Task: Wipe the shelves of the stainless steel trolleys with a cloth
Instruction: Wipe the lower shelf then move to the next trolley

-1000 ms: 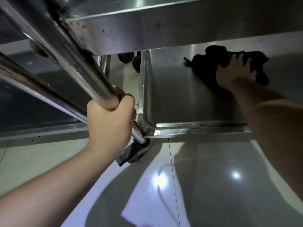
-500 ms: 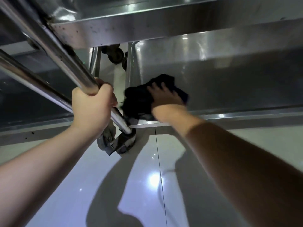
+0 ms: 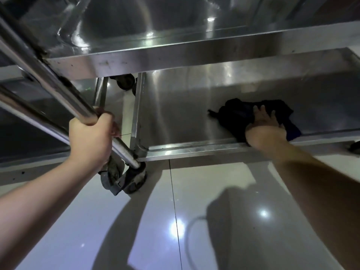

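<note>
Down low, the stainless steel trolley point(image 3: 175, 55) stands on the glossy tiled floor point(image 3: 214, 201). On its bottom shelf point(image 3: 175, 114), near the front edge, the right hand point(image 3: 266, 131) presses a dark cloth point(image 3: 237, 115) with straight, spread fingers. At the front left corner, the left hand point(image 3: 91, 139) grips the upright post point(image 3: 58, 88) above a caster point(image 3: 132, 180).

A black cloth point(image 3: 236, 115), showing a dark-blue edge on the side away from the post point(image 3: 58, 90), lies on the silver-grey brushed steel of the lower shelf point(image 3: 181, 114). The post gleams chrome-bright beside it, with dark grime at its joint. The upper shelf point(image 3: 175, 57), above the cloth, is the same silver, flecked with small dark spots. Below the cloth, glossy pale-grey floor tiles point(image 3: 155, 221) carry white glints and grey shadows. The castor point(image 3: 124, 178) is dull grey-black.
</note>
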Action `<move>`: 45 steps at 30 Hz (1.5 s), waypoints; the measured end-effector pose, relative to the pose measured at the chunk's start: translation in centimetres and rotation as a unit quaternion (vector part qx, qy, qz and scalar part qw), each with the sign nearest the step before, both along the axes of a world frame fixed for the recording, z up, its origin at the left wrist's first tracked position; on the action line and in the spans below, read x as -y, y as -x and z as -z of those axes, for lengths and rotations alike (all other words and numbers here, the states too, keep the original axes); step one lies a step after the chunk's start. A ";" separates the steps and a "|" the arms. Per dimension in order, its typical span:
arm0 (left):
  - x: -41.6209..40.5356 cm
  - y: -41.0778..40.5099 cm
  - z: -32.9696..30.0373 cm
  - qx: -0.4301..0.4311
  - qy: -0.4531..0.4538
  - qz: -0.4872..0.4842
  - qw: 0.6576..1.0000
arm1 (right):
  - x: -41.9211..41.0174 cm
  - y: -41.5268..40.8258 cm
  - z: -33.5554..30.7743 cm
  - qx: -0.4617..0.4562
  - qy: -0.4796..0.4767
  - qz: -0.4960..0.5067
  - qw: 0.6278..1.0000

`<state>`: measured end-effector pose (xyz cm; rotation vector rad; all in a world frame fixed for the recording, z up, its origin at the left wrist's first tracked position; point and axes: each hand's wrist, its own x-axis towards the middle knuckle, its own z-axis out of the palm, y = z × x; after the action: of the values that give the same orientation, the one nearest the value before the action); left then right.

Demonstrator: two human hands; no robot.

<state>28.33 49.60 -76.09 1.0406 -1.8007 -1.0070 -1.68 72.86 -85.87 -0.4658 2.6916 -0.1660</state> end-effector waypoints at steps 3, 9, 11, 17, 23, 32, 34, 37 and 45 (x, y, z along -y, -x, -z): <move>0.3 0.0 0.1 -0.013 -0.023 -0.003 1.000 | 5.3 -6.6 0.5 -0.013 0.024 -0.110 0.994; 0.6 0.0 0.2 -0.020 -0.049 -0.005 0.999 | 15.2 -19.4 0.6 0.007 0.132 -0.342 0.930; 0.6 -0.1 0.2 -0.016 -0.047 -0.003 0.999 | 15.9 -19.6 0.7 -0.004 0.128 -0.372 0.919; 0.4 -0.4 0.3 0.004 -0.027 0.018 0.999 | 7.9 -15.2 1.5 -0.121 0.148 -0.291 0.937; 0.6 -0.2 0.8 -0.013 -0.019 0.013 1.000 | -4.4 -1.1 1.8 -0.144 0.111 -0.061 0.981; 1.4 -0.2 1.6 -0.043 -0.028 0.008 0.999 | -4.8 4.3 1.7 -0.055 0.025 0.075 0.995; 1.4 -0.2 1.6 -0.042 -0.020 0.007 0.999 | 0.1 0.4 1.4 -0.067 0.038 -0.021 0.997; 1.4 -0.1 1.8 -0.053 -0.021 0.004 0.998 | 8.3 -7.2 1.3 -0.062 0.082 -0.199 0.975; 1.3 -0.2 1.5 -0.047 -0.006 0.019 0.999 | 19.1 -12.3 1.5 -0.037 0.106 -0.466 0.877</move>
<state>28.57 48.29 -77.62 0.9543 -1.7465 -1.0727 10.58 53.79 -87.40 -1.7780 2.2084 -0.1554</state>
